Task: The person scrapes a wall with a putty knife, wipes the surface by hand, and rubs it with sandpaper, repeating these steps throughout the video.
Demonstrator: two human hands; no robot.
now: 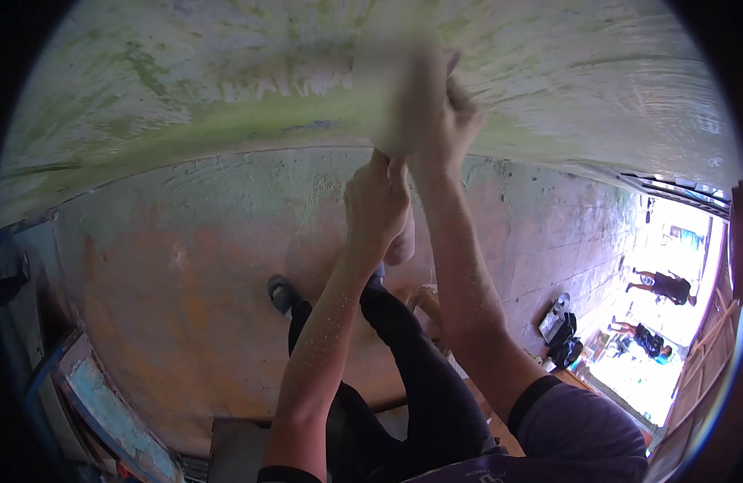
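Your right hand (448,109) is clenched on a blurred pale tool (387,88) pressed to the green-smeared wall (186,105); your left hand (377,201) is closed just beneath it (contents not visible). Risk: wet coating drips onto your forearms, grip slips, strokes streak.

**Both hands at a blurred pale block on a green-streaked plaster wall**

Right hand (448,113) presses a blurred pale flat block (391,88) against the green-streaked plaster wall (186,88). Left hand (377,201) just below the block, fingertips touching its lower edge. Forearms flecked with pale specks. Below the block: worn reddish concrete floor (186,290), black trouser legs (419,378). Two people well off to its right, in daylight.
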